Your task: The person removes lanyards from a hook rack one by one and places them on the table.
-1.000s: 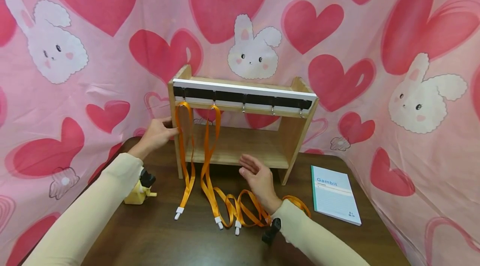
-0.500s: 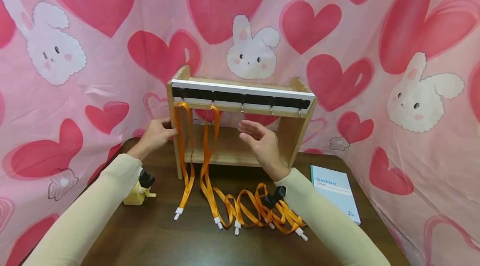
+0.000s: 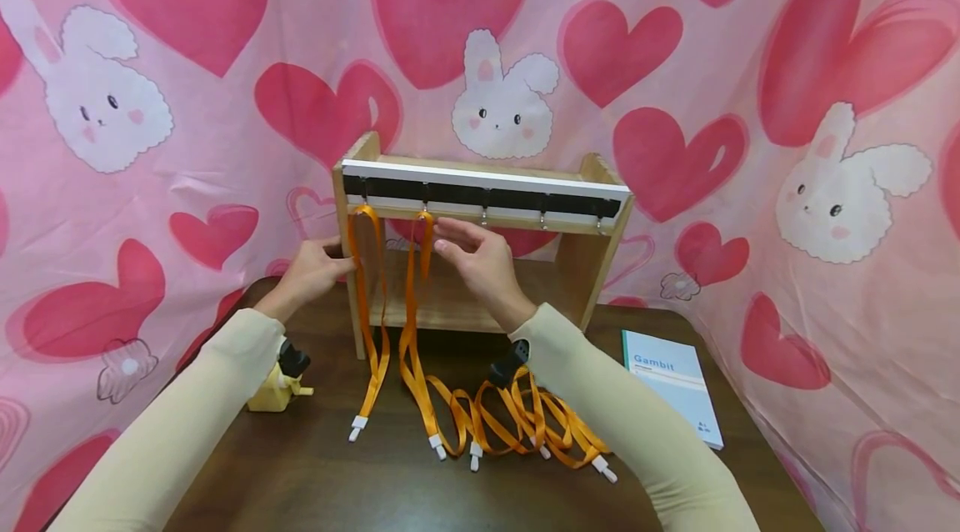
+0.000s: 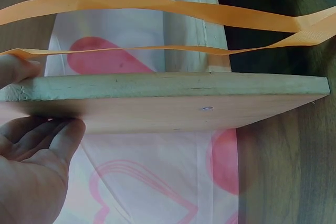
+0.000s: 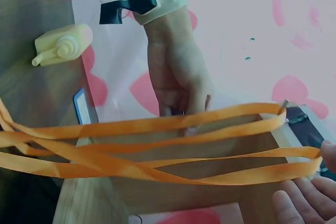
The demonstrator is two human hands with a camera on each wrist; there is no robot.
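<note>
My left hand (image 3: 311,269) grips the left side panel (image 4: 157,85) of a wooden rack (image 3: 592,265); in the left wrist view the thumb and fingers lie on opposite faces of it. Two orange lanyards hang from hooks on the rack's front strip: the leftmost lanyard (image 3: 375,373) and, to its right, a second lanyard (image 3: 410,323). My right hand (image 3: 480,261) is raised beside the second lanyard's upper loop, fingers fairly straight. In the right wrist view the fingertips (image 5: 294,192) lie close to that loop; whether they touch it is unclear.
More orange lanyards (image 3: 525,419) with white clips lie in a tangle on the dark table (image 3: 337,482). A notebook (image 3: 675,390) lies at the right. Behind the left wrist stands a yellow pump bottle (image 3: 272,394). Bare hooks (image 3: 544,219) line the strip's right part.
My right hand has risen from above the tangled lanyards, then moved left to the second hanging lanyard's top. The left hand has stayed on the side panel.
</note>
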